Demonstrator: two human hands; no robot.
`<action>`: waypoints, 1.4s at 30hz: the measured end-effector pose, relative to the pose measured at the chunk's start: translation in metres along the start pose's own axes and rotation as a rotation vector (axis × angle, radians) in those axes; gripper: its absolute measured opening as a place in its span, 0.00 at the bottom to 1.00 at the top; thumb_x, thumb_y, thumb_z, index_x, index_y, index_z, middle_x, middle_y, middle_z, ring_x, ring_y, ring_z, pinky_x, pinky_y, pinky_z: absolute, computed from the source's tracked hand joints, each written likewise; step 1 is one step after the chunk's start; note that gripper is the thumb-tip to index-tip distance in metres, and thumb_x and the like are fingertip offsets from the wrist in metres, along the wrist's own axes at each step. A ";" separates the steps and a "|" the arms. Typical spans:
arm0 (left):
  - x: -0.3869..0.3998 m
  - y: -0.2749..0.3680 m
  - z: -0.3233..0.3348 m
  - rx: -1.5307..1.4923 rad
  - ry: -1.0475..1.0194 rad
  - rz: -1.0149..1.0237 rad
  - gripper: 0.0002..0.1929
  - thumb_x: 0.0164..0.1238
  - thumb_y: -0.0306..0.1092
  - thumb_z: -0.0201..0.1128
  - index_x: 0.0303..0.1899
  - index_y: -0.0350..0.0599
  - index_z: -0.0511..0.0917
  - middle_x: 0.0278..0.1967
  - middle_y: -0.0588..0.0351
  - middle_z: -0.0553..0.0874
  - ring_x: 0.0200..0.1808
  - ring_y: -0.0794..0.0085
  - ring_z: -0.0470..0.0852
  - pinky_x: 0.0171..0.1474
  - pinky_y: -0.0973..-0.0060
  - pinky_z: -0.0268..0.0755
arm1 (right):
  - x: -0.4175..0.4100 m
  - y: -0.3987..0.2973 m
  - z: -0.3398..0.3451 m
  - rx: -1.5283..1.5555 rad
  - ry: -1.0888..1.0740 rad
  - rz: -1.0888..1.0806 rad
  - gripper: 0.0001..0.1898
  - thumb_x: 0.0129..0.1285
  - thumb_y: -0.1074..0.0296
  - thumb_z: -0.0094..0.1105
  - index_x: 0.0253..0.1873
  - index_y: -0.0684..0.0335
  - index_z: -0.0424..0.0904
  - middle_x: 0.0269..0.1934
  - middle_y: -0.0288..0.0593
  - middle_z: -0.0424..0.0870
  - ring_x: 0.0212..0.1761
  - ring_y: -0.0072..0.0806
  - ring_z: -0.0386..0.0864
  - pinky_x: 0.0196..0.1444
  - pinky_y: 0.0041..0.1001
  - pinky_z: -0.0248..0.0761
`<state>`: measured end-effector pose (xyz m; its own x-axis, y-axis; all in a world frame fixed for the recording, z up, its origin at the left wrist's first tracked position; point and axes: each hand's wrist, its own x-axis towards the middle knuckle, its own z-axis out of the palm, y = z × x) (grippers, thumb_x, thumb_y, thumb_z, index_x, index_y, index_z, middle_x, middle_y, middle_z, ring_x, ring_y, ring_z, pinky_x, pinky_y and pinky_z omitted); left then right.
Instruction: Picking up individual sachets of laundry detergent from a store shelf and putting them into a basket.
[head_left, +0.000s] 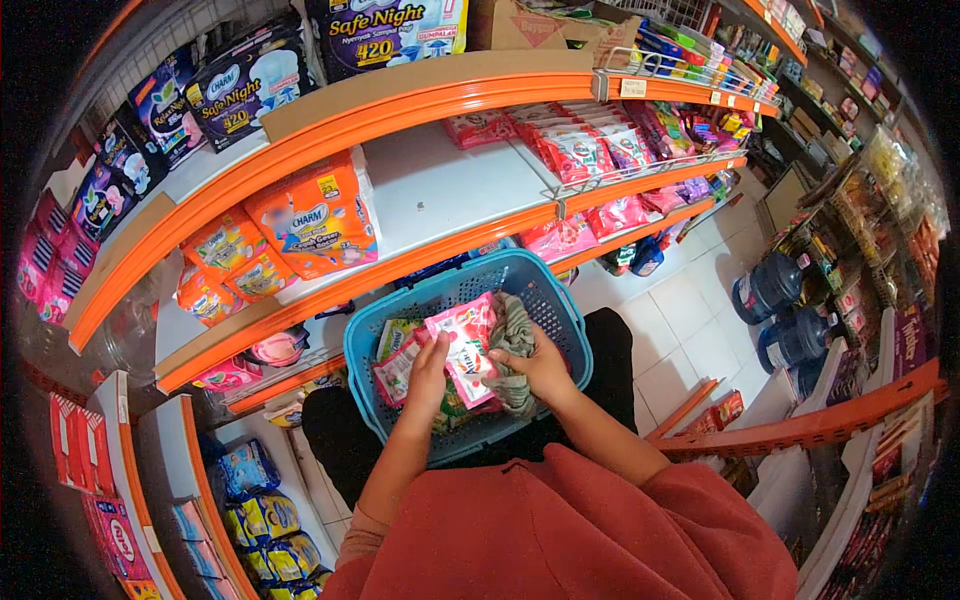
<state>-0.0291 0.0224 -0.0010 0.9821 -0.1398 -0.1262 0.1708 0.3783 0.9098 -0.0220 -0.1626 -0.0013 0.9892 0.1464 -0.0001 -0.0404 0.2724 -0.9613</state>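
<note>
Above a blue plastic basket (355, 375), my left hand (427, 375) grips the left edge of a pink and white Attack detergent sachet (466, 364). A crumpled grey-green striped cloth (514, 330) is bunched in my right hand (540, 367), pressed up against the sachet's right side. More packets (396, 375), among them a green and white one, lie inside the basket under my hands. The basket sits at my lap, between my dark-clothed knees. My fingers and the cloth hide part of the sachet and of the basket's contents.
An orange-edged shelf (450, 169) stands in front, with orange Charm pad packs (315, 214) on the left and rows of Attack sachets (577, 150) on the right. Water jugs (772, 285) stand on the tiled floor (667, 322) at right. Lower shelving (202, 480) is close on my left.
</note>
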 end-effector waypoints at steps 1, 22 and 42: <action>0.000 -0.002 -0.007 0.426 0.073 -0.002 0.22 0.71 0.39 0.49 0.62 0.40 0.64 0.58 0.52 0.72 0.58 0.70 0.72 0.58 0.76 0.63 | 0.002 -0.002 -0.004 -0.001 -0.002 -0.001 0.24 0.52 0.77 0.66 0.54 0.66 0.67 0.44 0.39 0.78 0.43 0.23 0.76 0.46 0.25 0.71; -0.004 -0.043 0.023 -0.622 0.119 -0.093 0.29 0.70 0.58 0.39 0.61 0.45 0.64 0.58 0.51 0.72 0.58 0.62 0.71 0.62 0.64 0.62 | -0.015 -0.015 0.029 -0.966 -0.130 -0.495 0.34 0.55 0.53 0.60 0.61 0.70 0.63 0.65 0.57 0.58 0.68 0.51 0.55 0.68 0.41 0.49; -0.013 -0.033 0.031 -0.486 -0.016 -0.168 0.21 0.72 0.42 0.45 0.58 0.38 0.64 0.53 0.49 0.76 0.54 0.59 0.75 0.58 0.60 0.65 | 0.005 -0.011 -0.020 -0.783 0.220 -0.355 0.24 0.50 0.71 0.61 0.54 0.62 0.70 0.45 0.53 0.77 0.47 0.49 0.75 0.49 0.36 0.69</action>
<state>-0.0500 -0.0165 -0.0172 0.9374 -0.2473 -0.2453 0.3467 0.7303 0.5885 -0.0140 -0.1835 0.0035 0.9330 -0.0312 0.3586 0.3022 -0.4734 -0.8274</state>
